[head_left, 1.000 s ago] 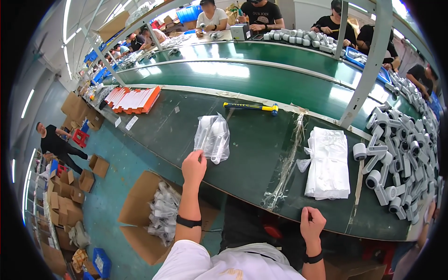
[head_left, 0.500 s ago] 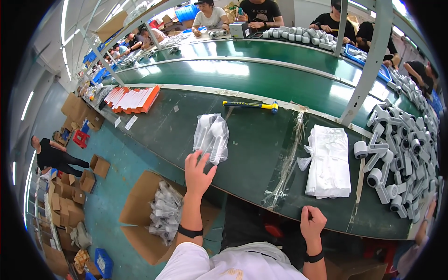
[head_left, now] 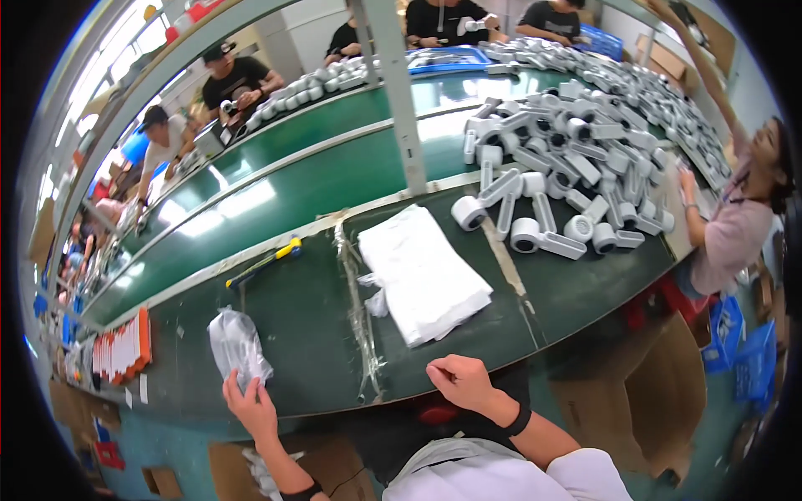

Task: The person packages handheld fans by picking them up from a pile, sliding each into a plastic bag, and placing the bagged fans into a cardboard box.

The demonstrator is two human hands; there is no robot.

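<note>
In the head view, a flat stack of thin white plastic sheets (head_left: pixel 426 280) lies on the dark green table (head_left: pixel 301 367). To the left of the stack, near the table's front edge, is a cloudy, see-through plastic bag with a pale grey thing inside (head_left: pixel 238 342). The left hand (head_left: pixel 251 409) is at the near end of this bag. Its fingers are a bit spread and touch the bag; I cannot tell if they pinch it. The right hand (head_left: pixel 462 382) is just in front of the stack, with its fingers curled in, and nothing shows in it.

One thing is already in a bag. Past the stack, to the right, a big heap of light grey parts with round heads and flat arms (head_left: pixel 576 159) has no bags on it, so I judge that many are left bare. Below the table, to the left of the stack, some pale things (head_left: pixel 261 472) lie in an open brown cardboard box (head_left: pixel 225 468), but too little shows to count them.

The bag is soft, crinkly and a little shiny. The stack looks smooth, with loose, crumpled bits at its left side. The grey parts look hard and smooth. Left of the stack, past the bag, lies a yellow and dark hammer (head_left: pixel 266 263), long and thin.
</note>
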